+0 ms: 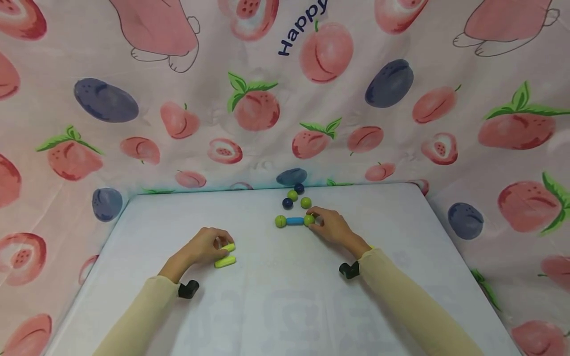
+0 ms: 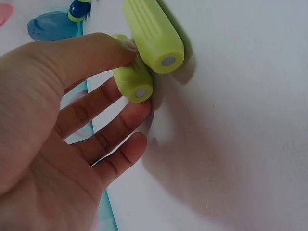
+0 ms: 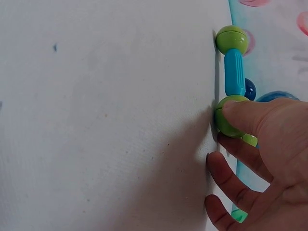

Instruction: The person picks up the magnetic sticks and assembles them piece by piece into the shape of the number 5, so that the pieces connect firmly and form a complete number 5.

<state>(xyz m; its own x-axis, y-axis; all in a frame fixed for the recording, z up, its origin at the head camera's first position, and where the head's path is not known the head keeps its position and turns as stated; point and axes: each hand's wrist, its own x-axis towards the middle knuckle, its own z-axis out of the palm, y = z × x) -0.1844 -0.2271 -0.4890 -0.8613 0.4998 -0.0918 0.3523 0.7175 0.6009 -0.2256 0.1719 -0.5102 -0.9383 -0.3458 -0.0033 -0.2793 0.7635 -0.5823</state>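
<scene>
Pinching one lime-green stick [image 2: 134, 79] with my left hand [image 1: 201, 247], thumb on top and a finger under it, I see it touching a second green stick [image 2: 153, 36] that lies flat on the white table [image 1: 267, 306], near left of centre. My right hand [image 1: 331, 228] has thumb and fingers curled round a green ball [image 3: 230, 117] at the right end of a blue stick [image 3: 234, 72]; another green ball [image 3: 232, 40] caps the far end, so that little dumbbell looks already joined. Just beyond it, towards the far edge, four loose balls [image 1: 296, 197] wait, two green and two dark blue. By my reckoning one link is built, while the green sticks and the spare balls remain unattached to it. Fruit-print cloth [image 1: 311, 99] hangs behind.
</scene>
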